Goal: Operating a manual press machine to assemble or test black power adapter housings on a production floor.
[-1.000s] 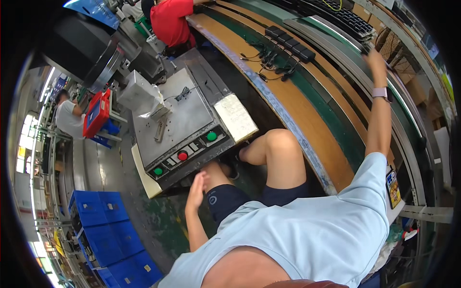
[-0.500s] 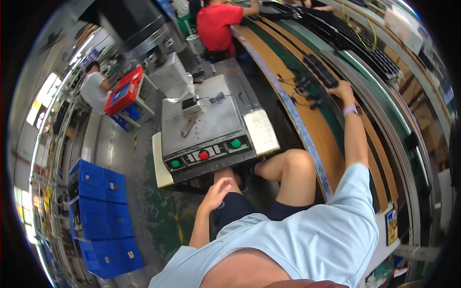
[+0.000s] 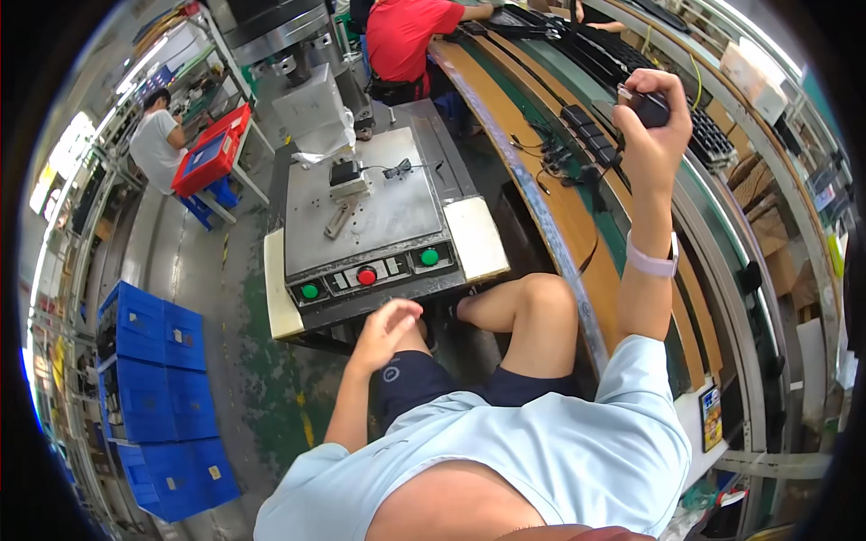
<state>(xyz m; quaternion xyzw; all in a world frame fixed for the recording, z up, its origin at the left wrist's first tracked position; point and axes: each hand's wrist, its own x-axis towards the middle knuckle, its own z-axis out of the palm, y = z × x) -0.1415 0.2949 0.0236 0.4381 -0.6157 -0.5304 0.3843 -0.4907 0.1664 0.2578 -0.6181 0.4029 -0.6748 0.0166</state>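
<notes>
Raised over the bench on the right, my right hand (image 3: 654, 135) is closed around a black power adapter (image 3: 651, 110). A metal prong shows by the fingertips, and a dark cord hangs beneath. My left hand (image 3: 386, 335) hovers above my lap, before the machine's front panel, fingers apart and holding nothing. On the grey press machine (image 3: 388, 216) another black adapter (image 3: 345, 170) sits on a small metal block (image 3: 350, 189), its bundled cable (image 3: 397, 169) lying across the plate. A row of black adapters (image 3: 591, 135) lies on the bench, with tangled cords (image 3: 555, 162) beside it.
Green buttons (image 3: 429, 257) and a red button (image 3: 365, 276) line the machine's front. A metal piece (image 3: 340, 219) lies on its plate. Blue bins (image 3: 162, 388) stand at left. A co-worker in red (image 3: 410, 41) sits at the far bench; another person (image 3: 158, 144) works by a red tray (image 3: 212, 153).
My right hand has lifted off the adapter row and come nearer with one adapter in it. The left hand has moved slightly up in the picture. The whole view has shifted a little.
</notes>
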